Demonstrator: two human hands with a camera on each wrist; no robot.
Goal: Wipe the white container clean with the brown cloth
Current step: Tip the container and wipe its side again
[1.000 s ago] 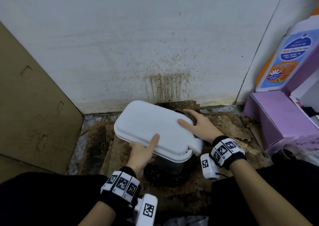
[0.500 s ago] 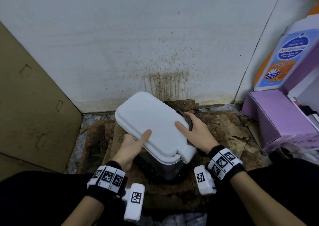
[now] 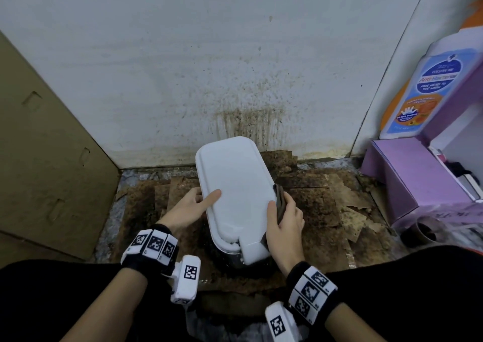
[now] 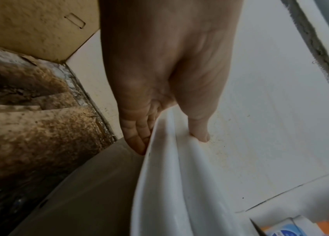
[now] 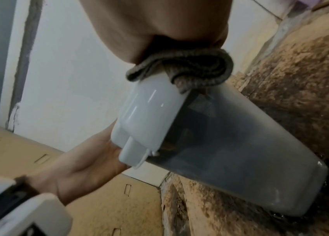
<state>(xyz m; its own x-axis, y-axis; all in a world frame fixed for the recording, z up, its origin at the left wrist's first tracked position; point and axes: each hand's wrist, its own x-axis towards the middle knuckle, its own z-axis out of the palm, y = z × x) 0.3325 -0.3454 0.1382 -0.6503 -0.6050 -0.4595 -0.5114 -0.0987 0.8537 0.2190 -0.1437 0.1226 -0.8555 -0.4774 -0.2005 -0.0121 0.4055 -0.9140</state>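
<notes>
Container (image 3: 235, 185) stands tilted on stained cardboard (image 3: 326, 211); left hand (image 3: 188, 208) pinches its left rim, right hand (image 3: 286, 224) clamps cloth (image 3: 280, 202) against its right edge.

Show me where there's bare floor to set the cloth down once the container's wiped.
Free: stained cardboard between the white container and purple box, right of the right hand gripping the brown cloth; also the strip left of the left hand, toward the cardboard panel. Crowded near the dark cup.
</notes>
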